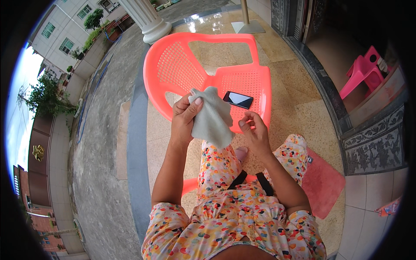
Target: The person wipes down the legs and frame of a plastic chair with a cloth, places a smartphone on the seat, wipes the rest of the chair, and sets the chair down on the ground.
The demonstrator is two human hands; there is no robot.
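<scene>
My left hand (186, 113) pinches a pale grey-green piece of cloth (211, 120) between thumb and fingers near its upper edge. The cloth hangs in soft folds over my lap side of the chair. Just right of it, my right hand (255, 131) is raised with its fingers loosely curled and the thumb close to them. Whether something thin sits between those fingertips is too small to tell. Beyond both hands stands a coral-pink plastic armchair (265, 84) with a perforated seat and back. On its seat lies a dark smartphone (238, 99), screen up, partly reflecting light.
A pink mat (325, 185) lies on the stone-tiled floor (292, 87) at the right. Farther off are a white fluted column (143, 19), a metal post base (248, 26), and a pink plastic stool (364, 70) inside the doorway. A concrete yard (100, 156) stretches along the left.
</scene>
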